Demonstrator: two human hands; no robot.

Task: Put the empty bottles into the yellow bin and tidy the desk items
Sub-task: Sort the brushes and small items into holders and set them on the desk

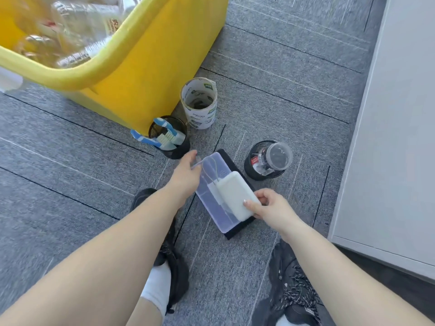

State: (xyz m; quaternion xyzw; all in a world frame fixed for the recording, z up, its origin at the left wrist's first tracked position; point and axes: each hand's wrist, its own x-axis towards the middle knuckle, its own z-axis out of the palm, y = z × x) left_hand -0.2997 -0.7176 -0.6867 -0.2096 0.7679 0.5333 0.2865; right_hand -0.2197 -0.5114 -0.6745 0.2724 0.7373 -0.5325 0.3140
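Floor: grey carpet tiles (282,67) with dark seams. On my feet: black shoes, left (175,271) and right (292,288); white sock (156,288). To my right: white cabinet panel (388,137).

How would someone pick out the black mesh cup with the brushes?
Start at the big yellow plastic bin. At its nearest corner stands a round black mesh cup. Unlike the other mesh cup, which holds a clear jar, it holds blue-and-white brushes.

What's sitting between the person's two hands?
In the head view, a white power bank over a clear plastic box, between the left hand and the right hand, which grips the bank.
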